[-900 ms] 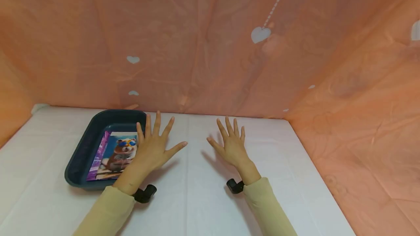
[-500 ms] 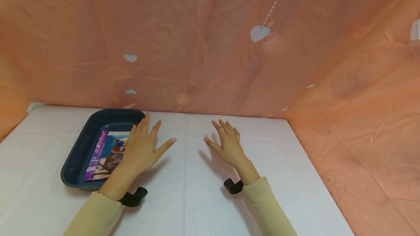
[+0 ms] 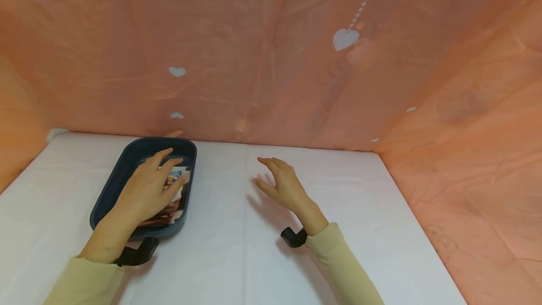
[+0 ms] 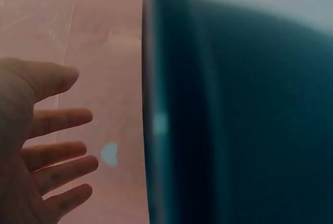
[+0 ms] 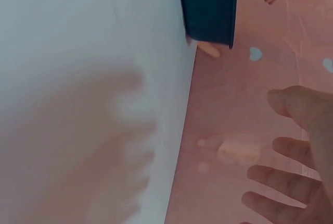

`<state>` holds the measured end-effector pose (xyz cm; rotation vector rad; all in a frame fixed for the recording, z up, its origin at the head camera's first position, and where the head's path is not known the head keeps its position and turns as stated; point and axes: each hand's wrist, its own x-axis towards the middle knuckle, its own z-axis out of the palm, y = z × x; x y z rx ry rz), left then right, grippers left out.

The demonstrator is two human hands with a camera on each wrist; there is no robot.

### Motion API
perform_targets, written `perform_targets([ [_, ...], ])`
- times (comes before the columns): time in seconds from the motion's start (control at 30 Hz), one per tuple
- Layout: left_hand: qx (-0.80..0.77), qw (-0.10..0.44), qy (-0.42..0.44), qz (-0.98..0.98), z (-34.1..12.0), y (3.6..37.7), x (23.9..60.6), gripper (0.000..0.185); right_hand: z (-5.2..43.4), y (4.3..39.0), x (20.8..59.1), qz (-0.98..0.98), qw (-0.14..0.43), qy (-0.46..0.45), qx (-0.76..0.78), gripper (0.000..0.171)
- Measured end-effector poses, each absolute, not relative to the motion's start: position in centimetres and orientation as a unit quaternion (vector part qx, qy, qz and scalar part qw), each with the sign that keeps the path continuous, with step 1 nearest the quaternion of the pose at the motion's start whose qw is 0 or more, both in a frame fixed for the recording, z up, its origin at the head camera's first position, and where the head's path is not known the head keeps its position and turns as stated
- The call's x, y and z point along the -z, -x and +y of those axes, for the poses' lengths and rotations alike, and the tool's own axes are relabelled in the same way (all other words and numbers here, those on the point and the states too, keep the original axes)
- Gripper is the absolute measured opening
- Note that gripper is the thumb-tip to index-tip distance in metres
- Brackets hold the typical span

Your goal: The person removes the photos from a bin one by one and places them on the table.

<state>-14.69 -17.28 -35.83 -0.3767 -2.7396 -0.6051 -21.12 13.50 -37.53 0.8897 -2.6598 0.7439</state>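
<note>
My left hand (image 3: 144, 192) hovers over the dark blue plastic tray (image 3: 111, 183), fingers loosely bent and spread, nothing gripped. Inside the tray lies a flat rectangular item printed with a cartoon bear in goggles (image 3: 181, 196), partly covered by that hand. In the left wrist view the tray wall (image 4: 270, 120) looms large and blurred beside the spread fingers. My right hand (image 3: 284, 186) is held above the white table to the tray's right, palm inward, fingers relaxed around nothing. The right wrist view shows its fingers (image 5: 283, 179) apart, with their shadow on the cloth.
A white cloth covers the table (image 3: 220, 258). An orange curtain (image 3: 237, 60) with pale hearts rises behind it and along both sides. Each wrist wears a black camera mount, such as the left one (image 3: 139, 252).
My left hand has moved left from the tray's right side to above the picture. Both hands have gone from widely spread to softly bent fingers. The right hand has shifted slightly left.
</note>
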Motion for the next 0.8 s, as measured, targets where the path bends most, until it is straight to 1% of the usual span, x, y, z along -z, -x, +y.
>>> perform_targets([
  [0.23, 0.209, 0.166, 0.113, -0.957, -20.5, 14.2, 36.3, 0.039, 12.0, 21.1, 37.3, -0.906, 0.106, -0.326, -0.248, 0.05],
  [0.4, 0.209, 0.167, 0.086, -0.96, -22.3, 14.0, 36.3, 0.038, 11.2, 21.1, 37.4, -0.907, 0.095, -0.333, -0.238, 0.048],
  [0.53, 0.202, 0.159, 0.073, -0.964, -23.6, 14.1, 36.2, 0.038, 10.6, 21.2, 37.6, -0.905, 0.091, -0.341, -0.237, 0.044],
  [0.67, 0.194, 0.14, 0.058, -0.969, -24.4, 14.2, 36.3, 0.038, 10.1, 21.1, 37.9, -0.904, 0.083, -0.347, -0.234, 0.041],
  [0.8, 0.188, 0.133, 0.048, -0.972, -25.3, 14.2, 36.5, 0.039, 9.5, 21.0, 38.1, -0.9, 0.09, -0.361, -0.226, 0.04],
])
